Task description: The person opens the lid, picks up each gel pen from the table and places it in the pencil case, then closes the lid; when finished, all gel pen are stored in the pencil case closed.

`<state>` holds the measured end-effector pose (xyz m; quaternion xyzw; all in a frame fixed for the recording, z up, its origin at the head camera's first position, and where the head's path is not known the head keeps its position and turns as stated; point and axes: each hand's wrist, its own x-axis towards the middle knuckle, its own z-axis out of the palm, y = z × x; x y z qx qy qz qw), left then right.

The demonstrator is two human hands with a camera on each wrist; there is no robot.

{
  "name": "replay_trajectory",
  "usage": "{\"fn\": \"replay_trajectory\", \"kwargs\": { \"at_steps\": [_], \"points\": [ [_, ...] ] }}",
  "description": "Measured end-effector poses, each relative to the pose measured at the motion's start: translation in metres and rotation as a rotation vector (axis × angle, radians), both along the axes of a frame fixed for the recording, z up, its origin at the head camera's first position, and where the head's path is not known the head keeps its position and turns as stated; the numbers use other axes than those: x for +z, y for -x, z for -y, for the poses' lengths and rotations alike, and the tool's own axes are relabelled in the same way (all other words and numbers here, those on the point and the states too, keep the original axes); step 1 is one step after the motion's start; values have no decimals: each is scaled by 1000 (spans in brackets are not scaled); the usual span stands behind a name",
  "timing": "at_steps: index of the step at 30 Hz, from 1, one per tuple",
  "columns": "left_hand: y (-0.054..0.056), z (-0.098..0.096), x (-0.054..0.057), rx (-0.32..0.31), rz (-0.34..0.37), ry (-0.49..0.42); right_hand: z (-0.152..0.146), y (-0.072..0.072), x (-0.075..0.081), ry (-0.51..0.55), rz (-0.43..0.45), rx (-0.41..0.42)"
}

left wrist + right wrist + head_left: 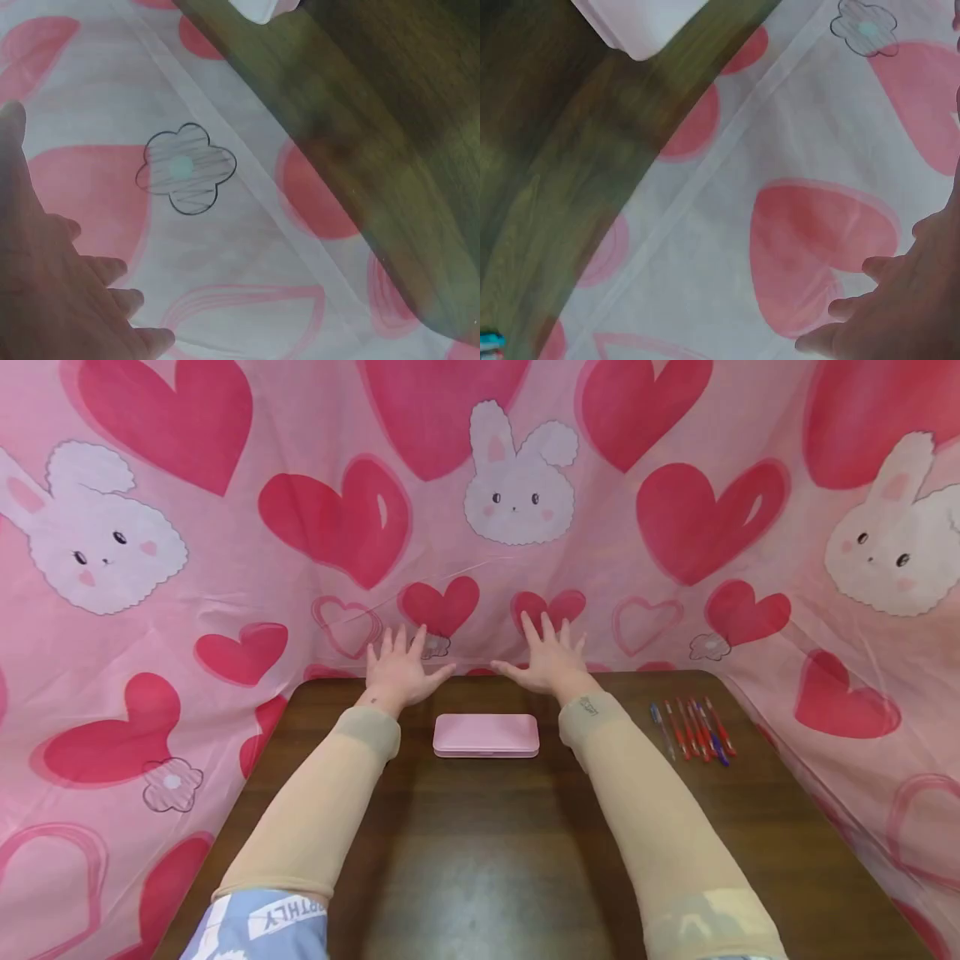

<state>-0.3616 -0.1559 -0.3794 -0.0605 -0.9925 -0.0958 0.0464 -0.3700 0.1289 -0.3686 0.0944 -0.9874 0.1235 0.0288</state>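
Observation:
Both hands reach out past the far side of a pink case [486, 734], which lies closed on the dark wooden table [480, 852]. My left hand [397, 670] is spread with its fingers straight, up and to the left of the case. To the right, my right hand [551, 658] is spread the same way, thumb pointing inward. Neither hand holds anything. A corner of the case [262, 7] shows at the top of the left wrist view, and another part of the case [641, 26] appears in the right wrist view.
Several pens [693, 728], red, blue and clear, lie side by side at the table's right. A pink cloth [517, 568] printed with hearts and rabbits hangs behind the table and along both sides.

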Motion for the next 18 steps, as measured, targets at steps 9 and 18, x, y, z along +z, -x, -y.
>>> {"fn": "replay_trajectory", "kwargs": {
  "at_steps": [9, 18],
  "points": [
    [-12, -2, -34, -82, 16, -91, -16, -13, -45, 42, 0, 184],
    [-22, 1, -76, -127, 75, -125, -15, -21, -82, 50, 114, 271]
  ]
}}
